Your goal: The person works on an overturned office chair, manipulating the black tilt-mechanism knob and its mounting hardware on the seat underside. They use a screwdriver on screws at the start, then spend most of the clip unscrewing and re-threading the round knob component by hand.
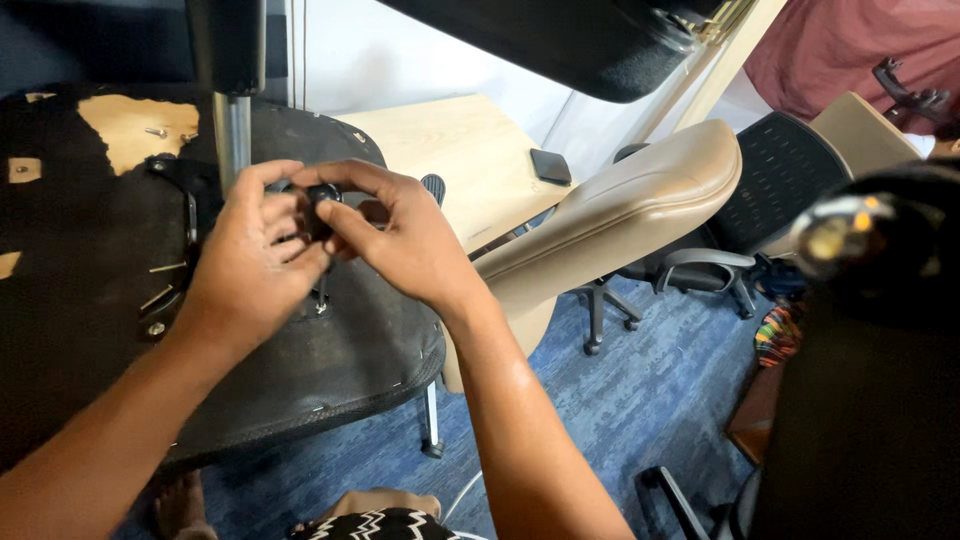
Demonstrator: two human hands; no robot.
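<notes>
Head view: your left hand (250,265) and right hand (400,235) both pinch a small black knob (322,196) above the upturned chair seat (300,370). It looks hard, light, perhaps slippery; grip its rim.

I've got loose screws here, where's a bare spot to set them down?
Free: the pale wooden tabletop between the black seat underside and the small dark phone-like thing. Also the seat's near edge. Crowded: around the metal post, where left hand and right hand pinch a black knob.
</notes>
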